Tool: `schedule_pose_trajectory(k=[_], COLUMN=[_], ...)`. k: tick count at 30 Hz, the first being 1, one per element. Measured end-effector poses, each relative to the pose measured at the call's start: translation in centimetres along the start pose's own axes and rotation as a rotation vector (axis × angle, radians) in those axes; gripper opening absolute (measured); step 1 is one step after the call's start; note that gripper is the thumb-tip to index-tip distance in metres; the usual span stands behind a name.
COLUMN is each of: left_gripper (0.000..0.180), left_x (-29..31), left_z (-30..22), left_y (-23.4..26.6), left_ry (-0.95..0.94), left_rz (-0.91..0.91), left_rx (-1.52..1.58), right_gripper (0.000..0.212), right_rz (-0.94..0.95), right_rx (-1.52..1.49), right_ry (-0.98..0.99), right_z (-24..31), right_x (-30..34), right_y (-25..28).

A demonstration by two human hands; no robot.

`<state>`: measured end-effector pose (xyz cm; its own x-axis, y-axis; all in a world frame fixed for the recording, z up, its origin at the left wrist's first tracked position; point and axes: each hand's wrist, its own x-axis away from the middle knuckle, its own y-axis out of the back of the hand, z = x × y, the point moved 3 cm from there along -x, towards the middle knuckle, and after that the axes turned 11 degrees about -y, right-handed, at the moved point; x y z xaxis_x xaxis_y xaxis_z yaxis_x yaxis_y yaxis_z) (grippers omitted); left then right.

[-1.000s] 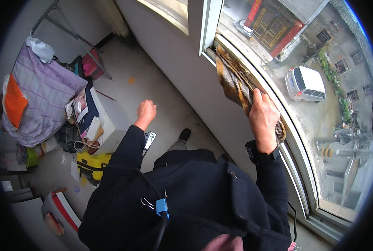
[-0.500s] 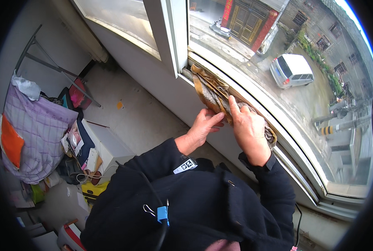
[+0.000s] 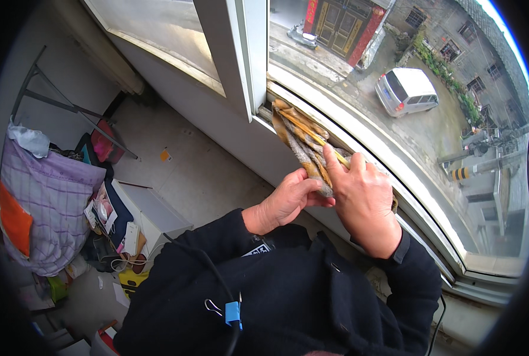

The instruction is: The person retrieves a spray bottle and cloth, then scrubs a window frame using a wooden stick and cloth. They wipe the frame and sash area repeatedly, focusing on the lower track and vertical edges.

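Observation:
A crumpled brown and grey cloth [image 3: 303,139] lies along the track of the window sill [image 3: 359,139]. My left hand [image 3: 285,202] pinches its lower edge, thumb over fingers. Across the cloth's folds runs a thin yellowish stick [image 3: 307,129], which passes under my right index finger. My right hand [image 3: 365,202] is closed round the stick, with its index finger stretched along it, and rests over the cloth. The palm hides the stick's near end and part of the cloth.
A white window frame [image 3: 249,59] rises beside the cloth. On the left are a purple checked cover [image 3: 56,207], an orange piece of fabric [image 3: 15,219], a white cabinet [image 3: 157,207] with clutter, and a metal frame [image 3: 53,98]. A cable [image 3: 208,255] hangs across my front.
Both hands have shifted slightly down and the right one has turned. The yellowish stick now shows across the cloth. The cloth's folds lie differently, and the whole view has moved a little.

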<state>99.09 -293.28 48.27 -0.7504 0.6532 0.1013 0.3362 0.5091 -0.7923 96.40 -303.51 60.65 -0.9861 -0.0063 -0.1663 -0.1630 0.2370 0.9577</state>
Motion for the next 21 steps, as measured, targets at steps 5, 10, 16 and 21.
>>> schedule_pose_trajectory(k=[5,10,16,21], left_gripper=[0.036,0.038,0.038,0.036], left_x=[-0.7,-0.6,-1.1,-1.4], left_z=[0.0,-0.8,-1.9,-2.0], left_y=[-0.2,0.5,1.7,2.5], left_ry=[0.088,0.144,0.077,0.079], left_rz=[0.045,0.036,-0.014,-0.029], left_rx=[0.055,-0.052,0.006,-0.082], right_gripper=[0.05,0.047,0.032,0.047], right_rz=[0.0,-0.031,-0.262,-0.169], right_rx=[0.084,0.105,0.055,-0.044], right_ry=[0.015,0.073,0.168,0.143], right_z=[1.8,2.6,3.0,2.9], right_x=[-2.3,-2.4,-4.0,-4.3], right_y=[-1.8,-2.8,-4.8,-6.3])
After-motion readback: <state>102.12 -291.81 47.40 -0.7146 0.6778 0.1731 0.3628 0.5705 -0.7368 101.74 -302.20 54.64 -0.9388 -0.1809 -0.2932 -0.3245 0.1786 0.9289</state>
